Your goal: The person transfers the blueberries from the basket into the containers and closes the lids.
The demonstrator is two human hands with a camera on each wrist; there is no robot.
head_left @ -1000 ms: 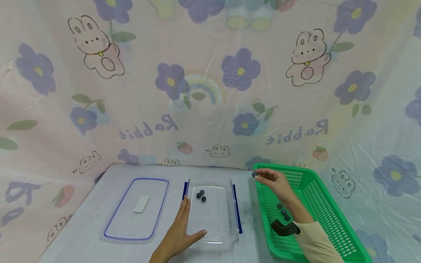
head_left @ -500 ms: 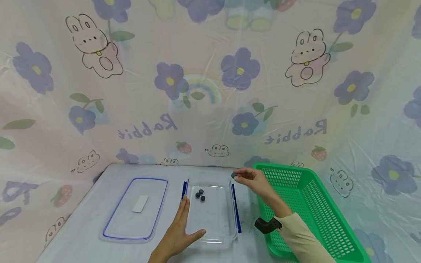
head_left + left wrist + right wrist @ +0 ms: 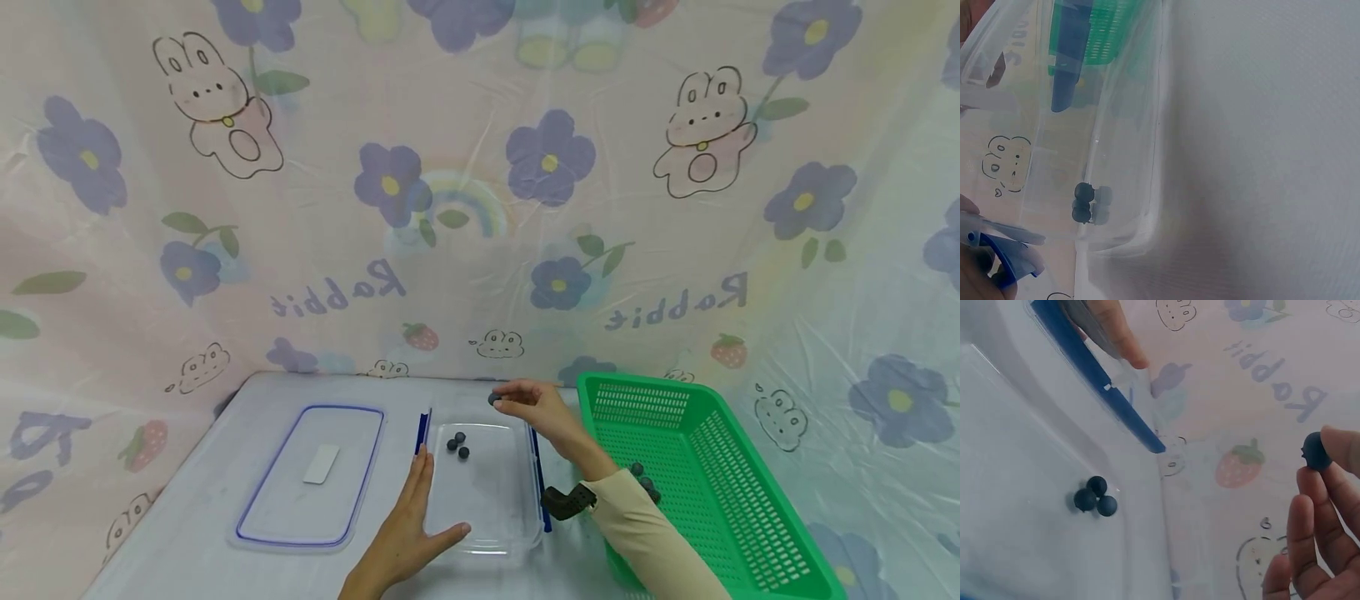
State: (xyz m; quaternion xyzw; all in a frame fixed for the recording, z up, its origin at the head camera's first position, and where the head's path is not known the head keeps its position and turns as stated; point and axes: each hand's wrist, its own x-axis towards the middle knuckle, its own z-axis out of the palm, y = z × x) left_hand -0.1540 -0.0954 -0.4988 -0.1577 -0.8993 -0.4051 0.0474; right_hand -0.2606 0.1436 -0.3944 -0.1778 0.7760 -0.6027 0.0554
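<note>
A blueberry point(image 3: 1317, 451) is pinched between the thumb and fingertips of my right hand point(image 3: 543, 415), over the far end of a clear plastic food container point(image 3: 487, 508). Three blueberries point(image 3: 1085, 500) sit close together on the container's floor, toward its far left corner. My left hand point(image 3: 405, 525) rests at the container's left wall, its fingers straight and its thumb spread across the near part. Blue locking flaps point(image 3: 538, 479) hang along the container's long sides.
To the right stands a green perforated basket point(image 3: 720, 500) with several blueberries point(image 3: 637, 469), partly hidden by the right sleeve. A clear lid with a blue seal point(image 3: 288, 512) and a white label point(image 3: 322, 464) lies on the table at left. A patterned curtain point(image 3: 480, 250) hangs behind.
My right hand has moved left with the blueberry, from above the basket's far left edge to above the container's far end. The left hand and the berries in the container have stayed put.
</note>
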